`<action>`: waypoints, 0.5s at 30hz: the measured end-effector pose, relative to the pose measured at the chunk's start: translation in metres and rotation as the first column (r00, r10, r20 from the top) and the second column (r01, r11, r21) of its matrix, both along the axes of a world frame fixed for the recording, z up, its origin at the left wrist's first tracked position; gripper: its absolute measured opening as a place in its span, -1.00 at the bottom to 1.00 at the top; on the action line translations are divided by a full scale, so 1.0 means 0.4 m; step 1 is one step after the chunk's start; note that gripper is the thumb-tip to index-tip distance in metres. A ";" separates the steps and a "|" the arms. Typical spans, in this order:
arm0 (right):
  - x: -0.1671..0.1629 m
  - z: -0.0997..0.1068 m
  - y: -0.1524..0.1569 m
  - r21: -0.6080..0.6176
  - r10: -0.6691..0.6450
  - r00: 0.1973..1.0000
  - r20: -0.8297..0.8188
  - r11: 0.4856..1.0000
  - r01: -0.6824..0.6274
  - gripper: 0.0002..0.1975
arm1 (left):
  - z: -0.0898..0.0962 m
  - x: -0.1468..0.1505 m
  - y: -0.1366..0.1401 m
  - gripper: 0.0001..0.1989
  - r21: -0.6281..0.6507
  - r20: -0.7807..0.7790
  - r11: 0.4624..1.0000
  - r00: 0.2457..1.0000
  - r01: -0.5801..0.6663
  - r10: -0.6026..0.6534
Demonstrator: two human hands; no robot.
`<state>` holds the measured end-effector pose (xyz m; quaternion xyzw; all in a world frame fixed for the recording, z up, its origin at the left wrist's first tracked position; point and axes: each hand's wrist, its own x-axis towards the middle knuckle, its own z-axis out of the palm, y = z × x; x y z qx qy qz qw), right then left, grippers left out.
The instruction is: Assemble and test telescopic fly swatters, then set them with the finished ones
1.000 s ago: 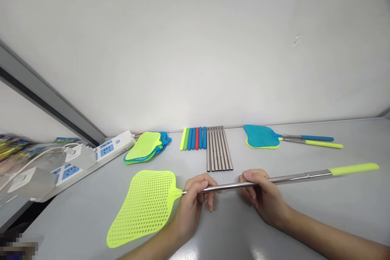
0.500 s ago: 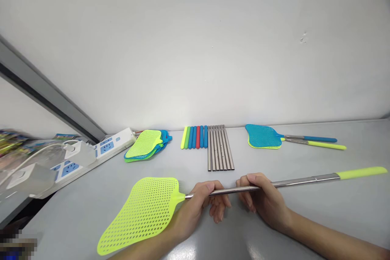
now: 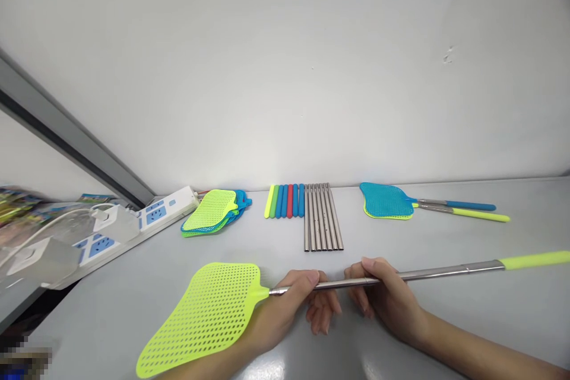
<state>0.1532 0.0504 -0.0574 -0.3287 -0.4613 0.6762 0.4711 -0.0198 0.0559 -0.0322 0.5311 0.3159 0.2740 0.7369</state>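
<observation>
Low over the near worktop (image 3: 445, 320): both hands on one swatter (image 3: 209, 314), held roughly level, head to the left.

- Left hand (image 3: 289, 303): grip pinching the metal rod (image 3: 427, 274) just beside the head's neck, thumb on top, fingers curled under.
- Right hand (image 3: 385, 300): grip closed round the same rod a little further along, fingers over the top. The two hands sit near each other, not touching.
- Swatter: lime mesh head at lower left, tilted, near edge dipping toward the worktop; cannot tell whether it touches. Rod runs right, extended, ending in a lime handle (image 3: 537, 259) at the frame's right edge.

Far side, along the wall (image 3: 285, 71):
- Stack of loose heads (image 3: 214, 212), lime on top, blue beneath, at left.
- Row of coloured sleeves (image 3: 285, 200), lime, green, blue, red, blue, side by side.
- Row of bare rods (image 3: 323, 218), touching the sleeves' right side, reaching nearer.
- Two finished swatters (image 3: 392, 200) at right, blue lying over lime, handles pointing right.

Left edge: power strips (image 3: 151, 217) with white plugs and cable; blurred coloured packets behind.
</observation>
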 end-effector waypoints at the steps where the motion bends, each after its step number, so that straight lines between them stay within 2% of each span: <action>1: 0.000 -0.001 0.001 0.003 0.003 1.000 0.000 1.000 -0.003 -0.46 | 0.001 0.000 0.000 -0.53 0.008 -0.005 1.000 1.000 0.010 -0.010; 6: 0.005 -0.006 0.002 0.006 0.043 0.998 0.047 0.999 -0.043 -0.45 | 0.013 -0.002 0.000 -0.47 0.022 -0.024 0.999 0.999 0.036 -0.035; 10: 0.007 -0.011 0.002 0.032 0.107 0.985 0.138 0.993 -0.113 -0.45 | 0.025 -0.001 -0.002 -0.47 0.109 -0.053 0.991 0.996 0.077 -0.071; 15: 0.006 -0.012 0.004 0.044 0.114 0.985 0.133 0.992 -0.121 -0.42 | 0.019 0.002 -0.005 -0.51 0.146 -0.076 0.986 0.994 0.087 -0.076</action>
